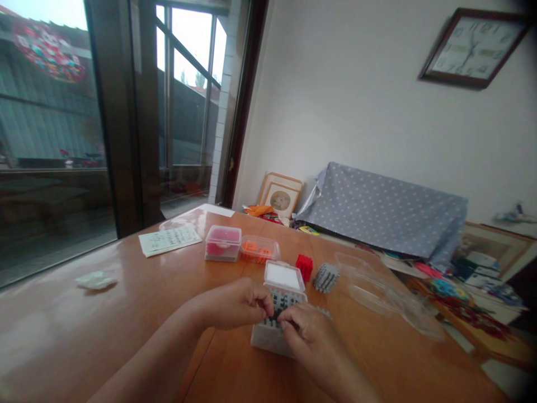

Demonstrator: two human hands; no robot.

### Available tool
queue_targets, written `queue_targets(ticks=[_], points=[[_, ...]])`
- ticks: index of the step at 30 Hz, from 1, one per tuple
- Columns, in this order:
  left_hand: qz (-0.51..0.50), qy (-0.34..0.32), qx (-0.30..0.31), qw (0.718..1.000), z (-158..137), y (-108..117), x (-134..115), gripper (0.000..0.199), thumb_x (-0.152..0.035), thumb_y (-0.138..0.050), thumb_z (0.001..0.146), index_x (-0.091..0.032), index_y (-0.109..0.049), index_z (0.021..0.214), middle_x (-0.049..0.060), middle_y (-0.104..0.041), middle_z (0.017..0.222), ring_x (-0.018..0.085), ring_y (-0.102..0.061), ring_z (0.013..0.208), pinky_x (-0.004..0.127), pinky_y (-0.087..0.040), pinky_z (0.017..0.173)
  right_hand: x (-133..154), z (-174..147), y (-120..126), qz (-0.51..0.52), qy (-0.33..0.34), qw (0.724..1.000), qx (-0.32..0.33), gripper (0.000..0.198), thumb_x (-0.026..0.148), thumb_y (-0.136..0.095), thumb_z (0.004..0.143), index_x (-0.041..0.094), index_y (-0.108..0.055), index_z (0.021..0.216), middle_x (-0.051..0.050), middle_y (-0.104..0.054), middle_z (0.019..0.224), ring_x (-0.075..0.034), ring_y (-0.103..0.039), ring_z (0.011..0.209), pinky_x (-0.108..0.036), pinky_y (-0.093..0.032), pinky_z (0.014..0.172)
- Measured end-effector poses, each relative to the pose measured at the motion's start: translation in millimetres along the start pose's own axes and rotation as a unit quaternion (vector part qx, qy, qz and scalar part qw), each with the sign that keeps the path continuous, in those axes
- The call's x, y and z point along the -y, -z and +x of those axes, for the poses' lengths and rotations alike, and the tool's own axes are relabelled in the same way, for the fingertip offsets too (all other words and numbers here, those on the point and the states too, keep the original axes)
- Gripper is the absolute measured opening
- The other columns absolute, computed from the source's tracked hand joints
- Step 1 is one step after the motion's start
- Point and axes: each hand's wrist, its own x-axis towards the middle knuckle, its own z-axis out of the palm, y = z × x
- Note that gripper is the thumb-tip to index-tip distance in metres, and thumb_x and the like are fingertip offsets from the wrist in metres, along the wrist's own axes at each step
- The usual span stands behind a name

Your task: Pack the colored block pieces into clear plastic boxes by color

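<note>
A clear plastic box (269,340) stands on the table in front of me, its lid (284,275) with a white panel tipped up at the back. Grey toothed pieces (286,298) fill it. My left hand (240,304) comes over the box from the left, thumb and fingers closed in a pinch. From the right, my right hand (309,331) pinches as well, close to the left fingertips. Between the two sets of fingertips shows a small dark piece (274,316); its kind is too small to make out. The fingers partly cover the box's contents.
Behind the box are a pink-filled box (223,243), a tray of orange pieces (259,250), a red block (304,267) and a grey block (326,278). Clear empty containers (377,291) lie right. Papers (170,239) and a crumpled wrapper (95,280) lie left on the table (138,313).
</note>
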Motion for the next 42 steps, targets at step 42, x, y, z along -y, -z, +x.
queue_targets(ticks=[42], points=[[-0.001,-0.04,0.013,0.999,1.7,0.2,3.1,0.019,-0.015,-0.06,0.078,-0.02,-0.075,0.088,0.003,-0.07,0.097,0.018,-0.062,0.085,0.026,-0.047,0.074,-110.5,-23.7,48.1,0.145,-0.206,0.962,-0.11,0.039,0.04,-0.063,0.086,0.018,-0.069,0.118,-0.005,-0.071,0.093,-0.023,-0.066,0.086,-0.035,-0.05,0.079]])
